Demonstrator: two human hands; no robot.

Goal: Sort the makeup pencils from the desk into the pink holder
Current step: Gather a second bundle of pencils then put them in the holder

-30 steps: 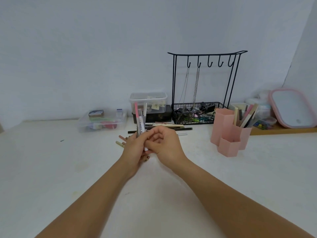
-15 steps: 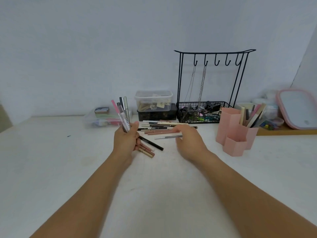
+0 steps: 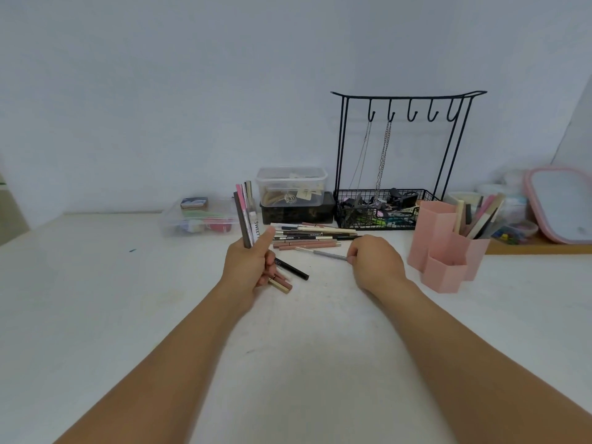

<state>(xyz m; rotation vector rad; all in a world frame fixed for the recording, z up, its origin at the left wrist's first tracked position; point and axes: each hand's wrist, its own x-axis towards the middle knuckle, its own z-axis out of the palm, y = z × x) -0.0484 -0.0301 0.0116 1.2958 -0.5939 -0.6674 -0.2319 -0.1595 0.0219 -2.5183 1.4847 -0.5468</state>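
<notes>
Since half a second ago the right hand (image 3: 376,262) has drawn back from the pile toward the near edge of the tabletop (image 3: 96,315) and now pinches one end of a grey makeup pencil (image 3: 323,253) that lies flat, its other end pointing toward the left hand. Earlier that hand hovered with looser fingers over the same pencil. The left hand (image 3: 251,264) is much where it was, fingers curled round a bundle of makeup pencils (image 3: 246,216) held nearly upright, thumb pressed against them; about five can be counted in the bundle, one pink, one dark, one white with lettering.

Toward the far edge of the tabletop, between the two hands, lies the pile of loose pencils (image 3: 307,237), roughly eight to ten, lying side by side; an exact count is not possible. A black pencil (image 3: 293,270) and two short pink-and-gold ones (image 3: 282,283) lie just under the left hand.

The pink holder (image 3: 443,248) stands to the right of the right hand, with three hexagonal compartments visible; the rear right one already carries several sticks.

Along the far edge stand two clear plastic boxes (image 3: 290,185), one of them on a dark box, and one black wire jewelry stand (image 3: 403,155) with five hooks and two hanging chains. A pink-rimmed mirror (image 3: 557,203) leans at the far right corner.
</notes>
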